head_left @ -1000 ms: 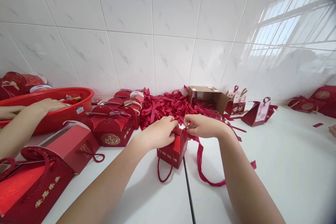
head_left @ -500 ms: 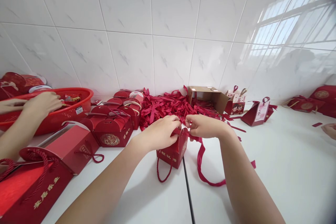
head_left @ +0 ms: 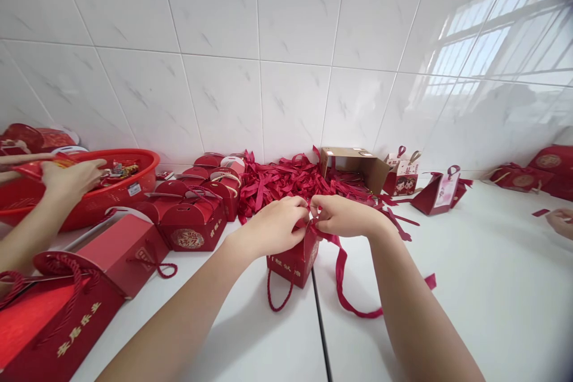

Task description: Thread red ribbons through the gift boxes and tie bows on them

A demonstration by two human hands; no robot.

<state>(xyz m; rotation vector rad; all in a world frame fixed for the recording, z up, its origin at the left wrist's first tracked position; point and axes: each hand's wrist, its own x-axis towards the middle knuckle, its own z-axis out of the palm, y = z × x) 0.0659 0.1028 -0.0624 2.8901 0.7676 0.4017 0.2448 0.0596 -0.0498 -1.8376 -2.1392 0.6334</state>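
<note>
A small red gift box [head_left: 293,262] with gold characters stands upright in front of me, a twisted cord handle [head_left: 281,301] hanging down its near side. At its top, my left hand [head_left: 277,224] is closed, fingers pinching the red ribbon there. My right hand [head_left: 342,216] is closed too, its fingertips holding the same ribbon [head_left: 341,274] close to the left fingertips. From the box top the ribbon's long tail curls onto the white table and passes behind my right forearm. The exact grip is partly hidden by my fingers.
Behind the box lies a heap of red ribbons [head_left: 286,182] beside an open cardboard box [head_left: 356,164]. Red gift boxes [head_left: 192,230] crowd the left. A co-worker's hands hold a red packet over a red basket [head_left: 143,170]. Another person's hand [head_left: 561,222] shows at right.
My right hand has shifted slightly left, closer to my left hand at the box top. At left, the co-worker's hands have lifted a red packet from the basket.
</note>
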